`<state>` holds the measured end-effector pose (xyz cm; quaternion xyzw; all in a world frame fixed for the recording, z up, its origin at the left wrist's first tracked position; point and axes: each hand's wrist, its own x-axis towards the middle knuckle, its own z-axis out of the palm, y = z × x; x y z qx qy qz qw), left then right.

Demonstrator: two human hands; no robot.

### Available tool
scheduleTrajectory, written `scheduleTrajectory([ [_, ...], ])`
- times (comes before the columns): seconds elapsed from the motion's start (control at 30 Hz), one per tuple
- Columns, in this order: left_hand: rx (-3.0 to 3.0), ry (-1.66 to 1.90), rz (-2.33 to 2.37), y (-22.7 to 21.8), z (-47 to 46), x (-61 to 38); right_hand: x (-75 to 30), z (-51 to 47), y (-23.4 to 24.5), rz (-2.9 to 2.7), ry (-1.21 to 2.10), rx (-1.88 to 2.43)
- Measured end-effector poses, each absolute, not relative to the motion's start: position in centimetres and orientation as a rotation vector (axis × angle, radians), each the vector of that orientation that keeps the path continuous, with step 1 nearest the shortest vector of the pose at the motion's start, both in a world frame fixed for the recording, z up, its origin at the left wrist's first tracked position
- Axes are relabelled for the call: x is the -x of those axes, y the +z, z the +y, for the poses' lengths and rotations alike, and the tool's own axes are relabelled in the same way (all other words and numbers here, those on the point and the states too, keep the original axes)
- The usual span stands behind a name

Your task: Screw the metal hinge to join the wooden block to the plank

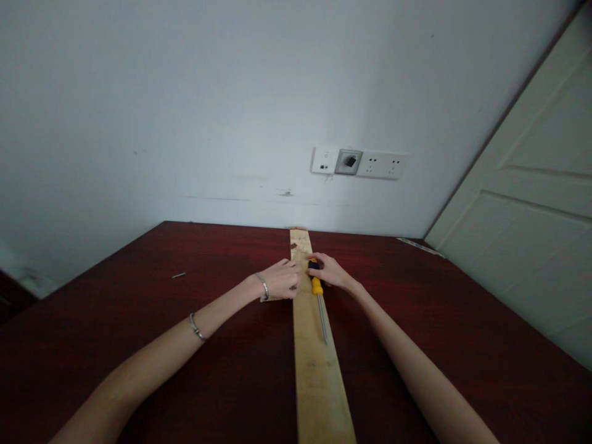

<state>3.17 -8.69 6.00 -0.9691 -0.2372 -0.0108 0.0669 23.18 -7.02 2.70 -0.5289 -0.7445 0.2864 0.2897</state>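
Note:
A long pale wooden board [319,370] runs from the near edge of view toward the wall. My right hand [329,271] is closed around the black and yellow handle of a screwdriver [317,286], whose metal shaft points back toward me above the board. Beside it, my left hand [283,280] rests at the board's left side with its fingers curled in. Whatever those fingers hold, if anything, is hidden. The edge of a small light piece [268,300], perhaps wood, shows beneath the left wrist.
Under the board is a dark red tabletop [222,253]. A thin metal piece [178,275] lies on its left part. White wall sockets [382,165] are behind the table, and a pale panelled door [531,216] stands to the right. A thin strip [420,246] lies near the back right corner.

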Motion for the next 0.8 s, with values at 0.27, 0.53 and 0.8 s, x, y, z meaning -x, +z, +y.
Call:
scheduleTrajectory([
  [0.27,2.929,-0.057,-0.704,6.3,-8.5,-3.0,-23.2,-7.1,2.7,-1.972,0.817,1.414],
  [0.53,2.972,-0.08,-0.694,6.1,-8.0,-3.0,-23.2,-7.2,2.8,-1.972,0.837,1.408],
  [0.8,3.024,-0.126,-0.655,6.1,-7.5,-2.9,-23.2,-7.3,3.0,-1.973,0.832,1.413],
])
